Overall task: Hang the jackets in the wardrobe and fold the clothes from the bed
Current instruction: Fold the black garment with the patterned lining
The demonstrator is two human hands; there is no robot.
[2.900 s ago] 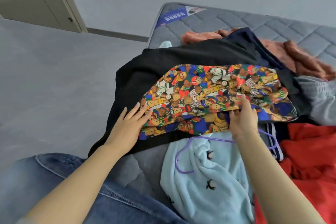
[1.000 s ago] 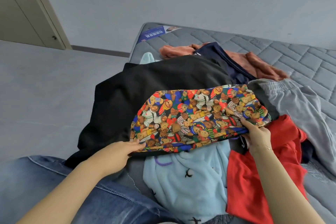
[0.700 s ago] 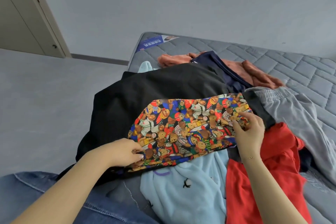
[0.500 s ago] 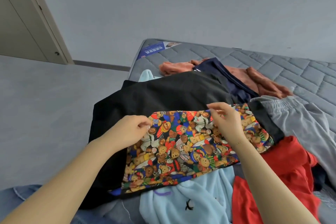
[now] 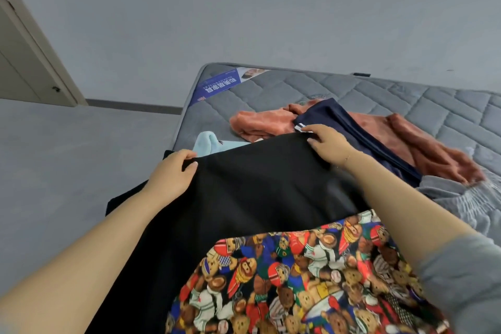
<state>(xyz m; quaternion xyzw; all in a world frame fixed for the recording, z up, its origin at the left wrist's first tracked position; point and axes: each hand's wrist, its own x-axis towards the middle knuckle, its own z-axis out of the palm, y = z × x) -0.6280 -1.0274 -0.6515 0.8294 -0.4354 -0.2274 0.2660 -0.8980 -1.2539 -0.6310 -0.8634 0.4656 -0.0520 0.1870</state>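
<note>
Both the left hand [image 5: 173,173] and right hand [image 5: 326,147] pinch the far edge of the black garment [image 5: 260,187]. Keep both corners level and draw them evenly toward the teddy-bear print panel [image 5: 306,282].

Bare forearms, grey sleeve [image 5: 466,279] (right arm only)

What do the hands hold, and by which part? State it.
Both the left hand and right hand grip the black garment at its far edge, one near each corner.
</note>
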